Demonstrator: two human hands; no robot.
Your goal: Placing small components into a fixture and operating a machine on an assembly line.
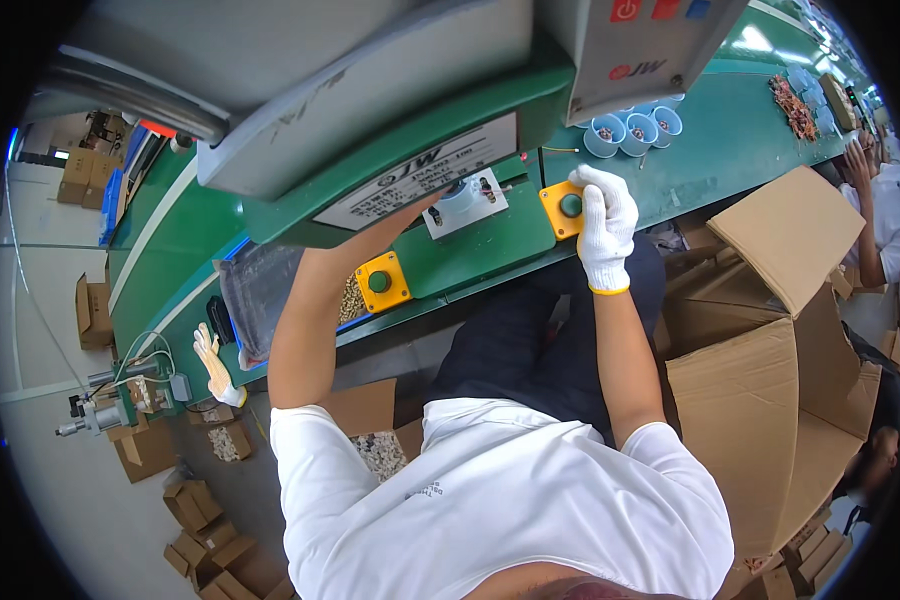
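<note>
- While most of the left hand [432, 204] is hidden by the machine head [410, 165], it is seen to be brought in at the left end of the white fixture plate [475, 213]; whether its fingers are spread or pinching anything cannot be told.
- A pale blue cup-like part [459, 197] is held on that plate, under the head, and is partly covered by it.
- By the left hand the part is approached most closely; from the right hand [608, 225] it is set apart, off to the left, with the right button box [562, 210] lying between.
- The plate's long axis is slanted from lower left to upper right — roughly in line with the left forearm [370, 238].
- The right hand is covered by a white knitted glove; its fingers are kept side by side and loosely bent, with nothing seen in the grip. It is placed along the right edge of the yellow box, beside the green push button [570, 205] — contact cannot be confirmed.
- The left button box [382, 282] is mounted at the other end of the green machine base [480, 252], below the left forearm.
- Filled light blue cups [604, 136] are grouped on the green bench [710, 170], beyond the right hand.
</note>
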